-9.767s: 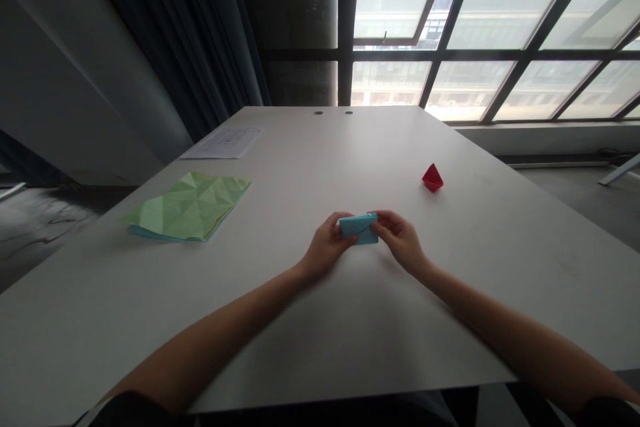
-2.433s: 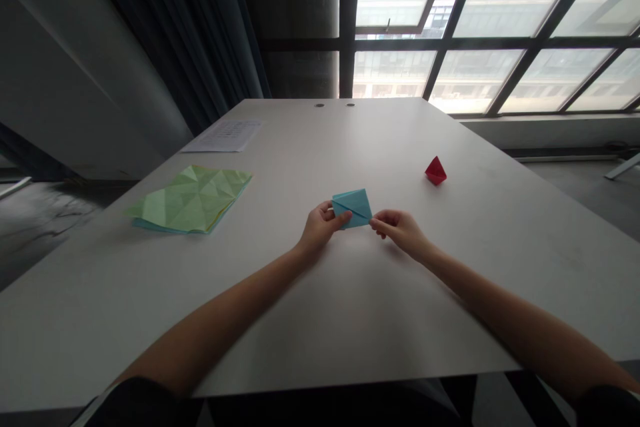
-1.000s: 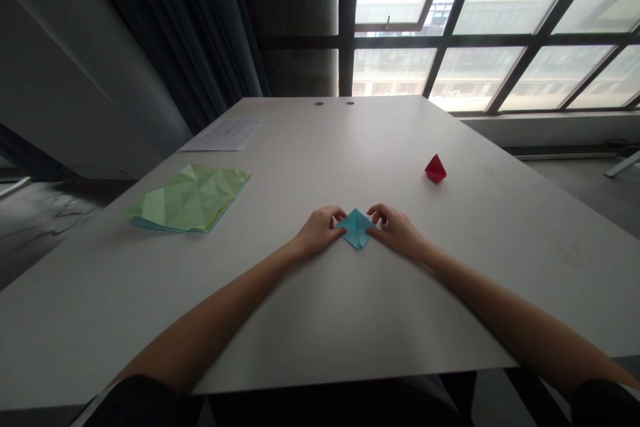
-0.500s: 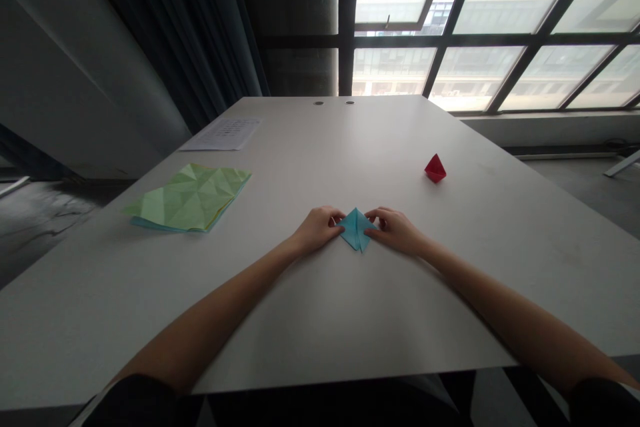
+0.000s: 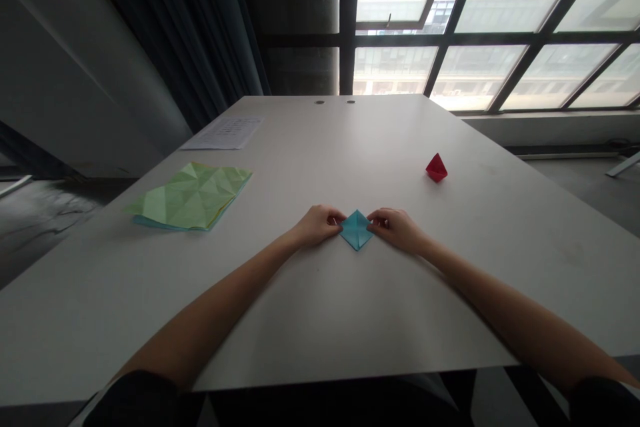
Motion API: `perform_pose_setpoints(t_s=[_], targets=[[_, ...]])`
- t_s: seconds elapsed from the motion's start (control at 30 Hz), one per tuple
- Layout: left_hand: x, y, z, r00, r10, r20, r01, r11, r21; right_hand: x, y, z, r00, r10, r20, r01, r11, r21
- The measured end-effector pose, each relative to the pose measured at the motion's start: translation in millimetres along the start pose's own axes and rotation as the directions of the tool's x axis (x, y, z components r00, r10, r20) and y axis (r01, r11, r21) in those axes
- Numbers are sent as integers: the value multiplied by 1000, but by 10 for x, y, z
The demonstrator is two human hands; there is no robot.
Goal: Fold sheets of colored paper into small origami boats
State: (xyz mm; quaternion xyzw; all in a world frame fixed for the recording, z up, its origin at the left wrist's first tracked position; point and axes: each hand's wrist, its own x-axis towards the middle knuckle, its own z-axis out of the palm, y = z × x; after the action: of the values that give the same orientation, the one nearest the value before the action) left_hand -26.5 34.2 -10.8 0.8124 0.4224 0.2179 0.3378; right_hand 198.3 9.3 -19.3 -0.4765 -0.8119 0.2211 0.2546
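A small blue folded paper (image 5: 357, 231) lies on the white table in front of me, shaped like a diamond with a crease or seam down its middle. My left hand (image 5: 321, 225) pinches its left corner between thumb and fingers. At the opposite corner, my right hand (image 5: 394, 228) grips the paper the same way. Both wrists rest low, close to the tabletop. The undersides of the folds are hidden.
A red folded paper piece (image 5: 437, 168) stands on the table (image 5: 320, 320) to the right. Creased green sheets (image 5: 193, 197), with blue and yellow below, lie at the left. Behind them is a printed page (image 5: 223, 133). Windows (image 5: 395, 70) line the far side.
The blue paper's lower flaps, slightly parted before, now meet in a neat diamond point. My right thumb has drawn back a little towards the right corner.
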Motion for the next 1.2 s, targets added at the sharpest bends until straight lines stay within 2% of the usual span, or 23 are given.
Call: perform_pose_setpoints(t_s=[0.07,0.33,0.6,0.97,1.2], targets=[[7,3,-15,1000,12,28,-12,1000,0,-8,13,1,999,-37,2,37,999,-4],[4,-21,-56,981,182,70,-184,982,29,-51,42,-13,976,-213,46,215,976,-44],[-46,-26,-53,915,374,149,-399,892,214,-98,78,-41,907,-412,85,421,886,-195],[-82,1,-51,876,453,164,-482,807,342,-76,18,-47,908,-407,103,420,875,-242],[-104,-39,-34,862,484,153,-501,764,407,-107,-12,-111,911,-394,125,406,909,-93]])
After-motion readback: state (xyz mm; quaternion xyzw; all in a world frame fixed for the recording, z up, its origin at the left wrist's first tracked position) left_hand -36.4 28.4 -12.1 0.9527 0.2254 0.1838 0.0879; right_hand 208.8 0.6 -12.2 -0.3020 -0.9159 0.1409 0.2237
